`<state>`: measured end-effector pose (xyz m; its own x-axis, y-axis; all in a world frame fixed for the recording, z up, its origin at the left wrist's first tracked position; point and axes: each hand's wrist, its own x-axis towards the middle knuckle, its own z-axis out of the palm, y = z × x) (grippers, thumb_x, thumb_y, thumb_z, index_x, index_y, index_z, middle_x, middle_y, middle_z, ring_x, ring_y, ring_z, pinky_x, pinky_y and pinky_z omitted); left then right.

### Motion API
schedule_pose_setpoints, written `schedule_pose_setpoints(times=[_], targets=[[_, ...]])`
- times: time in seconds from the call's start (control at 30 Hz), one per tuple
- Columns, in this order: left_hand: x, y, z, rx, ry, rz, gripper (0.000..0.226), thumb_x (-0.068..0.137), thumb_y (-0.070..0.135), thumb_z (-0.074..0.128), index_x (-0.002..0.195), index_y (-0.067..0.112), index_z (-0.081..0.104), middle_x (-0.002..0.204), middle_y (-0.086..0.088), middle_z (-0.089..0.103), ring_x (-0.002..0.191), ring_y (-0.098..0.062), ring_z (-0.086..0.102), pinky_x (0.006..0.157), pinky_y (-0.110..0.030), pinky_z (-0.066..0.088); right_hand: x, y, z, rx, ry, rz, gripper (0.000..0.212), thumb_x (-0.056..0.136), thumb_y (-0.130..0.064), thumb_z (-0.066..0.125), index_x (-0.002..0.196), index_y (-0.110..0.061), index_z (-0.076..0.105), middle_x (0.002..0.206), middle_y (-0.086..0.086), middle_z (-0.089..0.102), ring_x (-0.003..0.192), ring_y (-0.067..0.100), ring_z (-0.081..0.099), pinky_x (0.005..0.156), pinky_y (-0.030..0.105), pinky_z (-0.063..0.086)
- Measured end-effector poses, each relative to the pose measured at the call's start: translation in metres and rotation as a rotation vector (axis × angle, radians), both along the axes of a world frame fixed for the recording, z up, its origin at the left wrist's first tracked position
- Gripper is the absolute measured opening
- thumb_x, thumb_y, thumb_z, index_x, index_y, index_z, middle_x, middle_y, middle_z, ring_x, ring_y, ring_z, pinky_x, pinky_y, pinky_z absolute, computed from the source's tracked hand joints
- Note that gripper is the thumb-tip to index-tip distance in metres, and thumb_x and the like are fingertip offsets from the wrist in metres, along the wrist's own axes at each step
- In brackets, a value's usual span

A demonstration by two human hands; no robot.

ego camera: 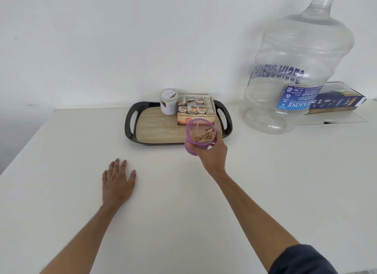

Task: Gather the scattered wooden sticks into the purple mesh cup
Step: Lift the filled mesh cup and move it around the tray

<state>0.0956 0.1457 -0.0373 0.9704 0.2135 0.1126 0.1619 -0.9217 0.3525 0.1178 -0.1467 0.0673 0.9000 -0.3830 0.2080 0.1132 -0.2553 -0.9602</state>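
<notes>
Purple mesh cup is gripped in the right hand, fingers wrapped around its lower wall, held above the near edge of the tray, mouth tilted toward camera. Wooden sticks sit bunched inside it. Left hand lies flat, palm down, fingers spread, holding nothing, on the white table. On the tray: a white jar and a box of sachets, side by side. Big clear water bottle stands right of the tray, a dark blue box behind it.

"AONE" upside-down on jug label
</notes>
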Motion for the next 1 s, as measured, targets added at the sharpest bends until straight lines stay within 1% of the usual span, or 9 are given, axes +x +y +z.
schedule_pose_setpoints(times=[0.1,0.23,0.37,0.5,0.63,0.77,0.9,0.97,1.0], targets=[[0.000,-0.001,-0.001,0.003,0.002,0.002,0.057,0.099,0.039,0.043,0.148,0.012,0.035,0.159,-0.010,0.026,0.149,-0.024,0.016,0.120,-0.043,0.010,0.000,-0.001,-0.001,0.032,-0.066,-0.027,0.076,0.053,-0.028,0.096,0.119,-0.022,0.057,0.101,-0.015,0.068,0.094,0.006,0.066,0.078,0.021,0.054],[0.000,0.000,0.000,0.001,0.007,0.000,0.057,0.099,0.040,0.043,0.148,0.012,0.035,0.159,-0.010,0.026,0.149,-0.024,0.015,0.120,-0.043,0.010,-0.005,0.001,-0.008,-0.017,-0.009,0.030,0.081,0.049,-0.039,0.094,0.120,-0.027,0.056,0.104,-0.015,0.068,0.098,0.010,0.065,0.080,0.027,0.056],[0.000,-0.001,0.000,-0.003,0.010,0.003,0.058,0.099,0.040,0.042,0.149,0.012,0.033,0.160,-0.010,0.024,0.149,-0.023,0.014,0.120,-0.043,0.008,-0.007,-0.001,-0.005,0.027,-0.056,-0.022,0.078,0.052,-0.032,0.095,0.119,-0.031,0.055,0.103,-0.019,0.067,0.096,0.005,0.063,0.079,0.025,0.055],[0.000,-0.001,0.000,-0.003,0.009,0.000,0.058,0.099,0.040,0.042,0.149,0.011,0.034,0.159,-0.011,0.025,0.149,-0.024,0.015,0.120,-0.043,0.010,-0.006,-0.002,-0.006,-0.006,-0.046,0.002,0.081,0.052,-0.033,0.096,0.120,-0.033,0.053,0.103,-0.022,0.065,0.097,0.004,0.062,0.081,0.030,0.057],[0.000,0.000,0.000,-0.004,0.012,0.003,0.057,0.099,0.040,0.043,0.149,0.012,0.034,0.159,-0.011,0.025,0.149,-0.024,0.014,0.120,-0.043,0.009,-0.006,-0.003,0.001,-0.014,-0.042,0.019,0.080,0.050,-0.033,0.096,0.119,-0.032,0.055,0.104,-0.018,0.067,0.096,0.004,0.063,0.082,0.037,0.058],[0.001,-0.001,0.000,-0.003,0.010,0.009,0.057,0.099,0.040,0.042,0.149,0.012,0.033,0.160,-0.010,0.024,0.149,-0.023,0.014,0.120,-0.042,0.009,0.000,-0.006,0.023,0.000,-0.200,-0.025,0.079,0.053,-0.024,0.097,0.117,-0.040,0.052,0.105,-0.023,0.067,0.100,0.004,0.065,0.082,0.023,0.056],[0.000,0.000,-0.001,0.003,0.005,0.003,0.057,0.099,0.039,0.043,0.149,0.012,0.035,0.159,-0.011,0.026,0.149,-0.024,0.015,0.120,-0.043,0.011,-0.004,0.001,0.006,-0.073,-0.049,0.017,0.079,0.047,-0.041,0.092,0.116,-0.021,0.058,0.093,-0.027,0.067,0.089,0.007,0.068,0.078,0.041,0.059],[0.000,0.000,-0.001,0.000,0.003,0.003,0.057,0.099,0.039,0.043,0.148,0.012,0.035,0.159,-0.011,0.026,0.149,-0.025,0.016,0.120,-0.043,0.011,-0.005,0.001,0.004,-0.102,-0.027,0.006,0.082,0.048,-0.043,0.092,0.119,-0.021,0.057,0.096,-0.026,0.066,0.092,0.007,0.066,0.080,0.038,0.058],[0.001,0.000,-0.002,0.003,0.001,0.004,0.057,0.099,0.039,0.044,0.148,0.011,0.035,0.159,-0.011,0.026,0.148,-0.025,0.016,0.119,-0.043,0.011,-0.005,0.002,0.007,-0.088,-0.042,-0.005,0.082,0.050,-0.039,0.094,0.120,-0.022,0.056,0.098,-0.023,0.067,0.093,0.006,0.066,0.081,0.033,0.057]])
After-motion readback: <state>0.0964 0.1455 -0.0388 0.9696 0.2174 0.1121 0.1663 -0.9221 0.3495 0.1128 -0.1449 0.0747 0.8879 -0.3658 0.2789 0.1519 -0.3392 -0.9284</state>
